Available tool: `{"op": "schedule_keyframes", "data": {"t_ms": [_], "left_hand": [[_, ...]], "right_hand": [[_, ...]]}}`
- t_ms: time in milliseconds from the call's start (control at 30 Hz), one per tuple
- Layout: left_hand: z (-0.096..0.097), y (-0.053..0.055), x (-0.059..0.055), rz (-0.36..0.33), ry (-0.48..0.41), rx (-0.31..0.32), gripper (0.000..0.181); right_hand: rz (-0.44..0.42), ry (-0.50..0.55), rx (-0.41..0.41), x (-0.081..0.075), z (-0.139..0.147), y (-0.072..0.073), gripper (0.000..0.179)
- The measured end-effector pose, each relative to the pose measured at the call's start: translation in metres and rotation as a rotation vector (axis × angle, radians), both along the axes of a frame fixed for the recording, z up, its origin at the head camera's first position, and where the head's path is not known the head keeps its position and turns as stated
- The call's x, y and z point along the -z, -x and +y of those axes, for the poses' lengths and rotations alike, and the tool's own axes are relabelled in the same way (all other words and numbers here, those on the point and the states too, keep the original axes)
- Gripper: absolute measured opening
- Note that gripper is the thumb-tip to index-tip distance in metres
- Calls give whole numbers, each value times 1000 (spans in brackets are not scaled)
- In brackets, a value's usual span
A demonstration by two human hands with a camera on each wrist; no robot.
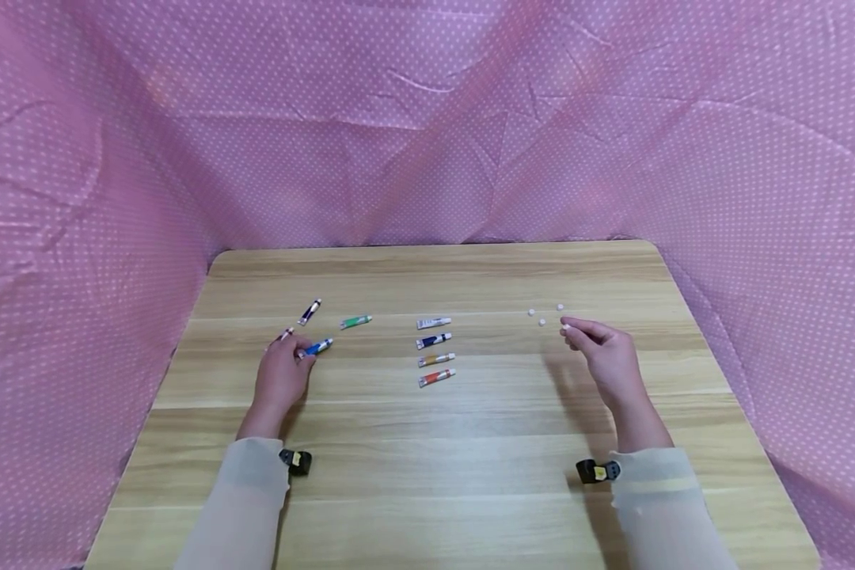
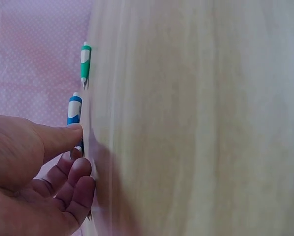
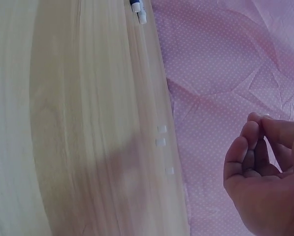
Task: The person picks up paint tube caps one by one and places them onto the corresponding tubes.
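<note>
Left hand (image 1: 283, 378) on blue tube (image 1: 321, 346), right hand (image 1: 613, 360) on white cap (image 1: 566, 326)

Pink dotted cloth (image 1: 427, 142) hangs behind and along both sides of a wooden table (image 1: 513, 491). Pale sleeves (image 1: 663, 507) reach in from the near edge. The left hand pinches the blue tube between thumb and fingers at the table's left; whether the tube touches the wood, I cannot tell. The right hand, thumb and fingertips together, clamps the white cap at the right. Near the left hand lie a green tube (image 1: 356, 321), a purple tube (image 1: 309, 312) and a partly hidden dark tube (image 1: 286, 333). Mid-table, white (image 1: 433, 323), dark blue (image 1: 433, 340), ochre (image 1: 436, 359) and orange-red (image 1: 437, 378) tubes form a column. Three loose caps (image 1: 541, 322) lie just beyond the right fingertips.
</note>
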State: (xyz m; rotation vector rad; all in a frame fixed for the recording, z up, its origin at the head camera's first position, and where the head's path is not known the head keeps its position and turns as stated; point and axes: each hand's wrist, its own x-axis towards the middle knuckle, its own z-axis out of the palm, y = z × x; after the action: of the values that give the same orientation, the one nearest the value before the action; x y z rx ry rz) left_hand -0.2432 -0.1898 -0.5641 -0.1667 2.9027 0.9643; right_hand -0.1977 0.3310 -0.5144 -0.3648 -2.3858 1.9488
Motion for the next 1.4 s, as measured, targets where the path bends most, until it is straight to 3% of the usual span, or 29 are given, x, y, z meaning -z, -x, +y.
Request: {"op": "schedule_keyframes", "data": {"t_ms": [200, 633, 933, 1133, 1400], "left_hand": [[6, -7, -10, -11, -32, 6, 31], [35, -19, -33, -49, -117, -5, 28], [60, -31, -38, -57, -182, -8, 29], [86, -42, -36, -76, -191, -3, 29], [110, -50, -38, -68, -172, 34, 24]], "right_hand": [[31, 21, 29, -4, -9, 1, 32], [19, -49, -62, -7, -32, 1, 40], [-13, -161, -150, -2, -55, -2, 27], [-26, -161, -200, 4, -72, -6, 23], [-1, -176, -234, 3, -91, -8, 20]]}}
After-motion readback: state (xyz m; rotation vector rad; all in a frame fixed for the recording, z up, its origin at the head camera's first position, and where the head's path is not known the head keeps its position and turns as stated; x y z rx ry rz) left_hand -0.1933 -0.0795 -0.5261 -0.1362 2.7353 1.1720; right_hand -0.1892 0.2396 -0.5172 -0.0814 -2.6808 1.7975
